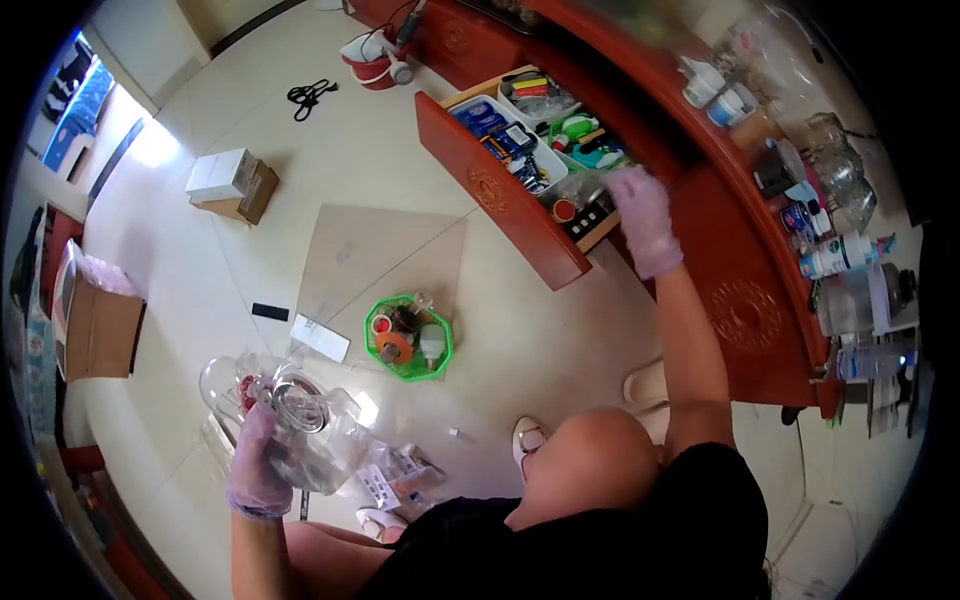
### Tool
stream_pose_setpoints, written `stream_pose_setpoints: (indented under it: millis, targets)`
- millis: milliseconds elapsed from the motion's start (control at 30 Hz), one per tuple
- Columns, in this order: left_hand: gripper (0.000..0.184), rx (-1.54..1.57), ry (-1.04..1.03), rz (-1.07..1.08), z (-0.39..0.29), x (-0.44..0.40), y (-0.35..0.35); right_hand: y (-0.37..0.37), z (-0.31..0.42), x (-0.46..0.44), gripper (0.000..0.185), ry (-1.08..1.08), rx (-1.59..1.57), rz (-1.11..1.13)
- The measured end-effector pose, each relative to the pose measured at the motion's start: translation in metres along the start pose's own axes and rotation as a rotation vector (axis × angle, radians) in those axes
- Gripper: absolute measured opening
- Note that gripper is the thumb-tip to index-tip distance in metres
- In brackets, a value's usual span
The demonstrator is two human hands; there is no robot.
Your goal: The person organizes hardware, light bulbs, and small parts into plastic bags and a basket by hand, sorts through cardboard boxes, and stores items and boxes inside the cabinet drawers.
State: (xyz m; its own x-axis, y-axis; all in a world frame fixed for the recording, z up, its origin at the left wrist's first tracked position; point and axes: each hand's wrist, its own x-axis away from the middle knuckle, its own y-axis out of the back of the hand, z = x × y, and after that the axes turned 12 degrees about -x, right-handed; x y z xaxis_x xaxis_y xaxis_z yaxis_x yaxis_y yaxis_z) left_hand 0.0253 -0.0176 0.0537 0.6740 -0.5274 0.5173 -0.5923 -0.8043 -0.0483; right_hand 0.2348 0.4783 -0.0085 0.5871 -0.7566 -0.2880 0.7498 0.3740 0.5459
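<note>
My left hand (260,465), in a thin pale purple glove, is closed on a clear plastic container (335,440) with a round ringed part and something dark red inside. My right hand (645,220), gloved the same way, reaches over the right end of an open red wooden drawer (500,200). Its fingertips are blurred, beside a clear plastic bag (582,187) in the drawer. White trays (548,165) there hold blue packs, batteries and green items. Near the bag lies a round red-rimmed item (564,210).
On the floor are a green basket (448,360) of small items, a white box (222,173), a black cable (312,97) and small packets (400,480). Bottles and jars line the red cabinet top (690,125). A cardboard box (103,335) stands left.
</note>
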Motion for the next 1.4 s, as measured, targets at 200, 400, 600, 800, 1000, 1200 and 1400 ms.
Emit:
stream_pose_setpoints:
  millis: [200,400,600,800,1000,1200,1400]
  targets:
    - [0.054,0.026,-0.051,0.000,-0.004,0.005,-0.007,0.015,-0.052,-0.037,0.021,0.107,0.357,0.147]
    - [0.053,0.010,-0.012,-0.005,0.000,0.002,-0.010,0.006,-0.039,-0.063,0.018,-0.127,0.113,0.409]
    - [0.053,0.007,0.000,-0.027,0.003,-0.005,-0.015,0.014,-0.021,-0.085,0.017,-0.041,-0.170,0.269]
    - [0.047,0.011,0.040,-0.039,-0.001,-0.006,-0.023,-0.022,-0.004,-0.160,0.018,0.202,-0.267,-0.144]
    - [0.045,0.122,0.137,-0.202,-0.001,0.004,-0.023,-0.068,-0.028,-0.224,0.017,0.040,-0.231,0.052]
    - [0.049,0.100,0.190,-0.223,0.016,0.007,-0.006,-0.083,-0.063,-0.252,0.032,0.135,-0.036,0.208]
    - [0.047,0.100,0.188,-0.266,0.012,0.001,-0.013,-0.084,-0.071,-0.235,0.041,-0.088,-0.099,0.594]
